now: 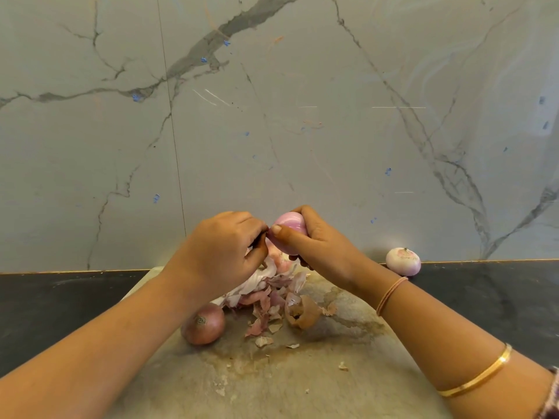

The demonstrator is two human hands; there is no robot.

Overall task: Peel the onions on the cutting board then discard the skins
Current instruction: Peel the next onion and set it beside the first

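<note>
My right hand (317,240) grips a pale pink, mostly peeled onion (289,222) above the far end of the stained cutting board (302,382). My left hand (223,249) pinches a strip of skin at the onion's left side, fingers curled. Under the hands lies a heap of pink and brown onion skins (272,294). An unpeeled brown onion (204,325) lies on the board at the left, below my left wrist. A peeled onion (403,261) sits on the dark counter to the right, against the wall.
The dark counter (60,303) runs along both sides of the board. A grey marble wall (272,116) rises right behind it. Small skin scraps (343,366) are scattered on the board's near part.
</note>
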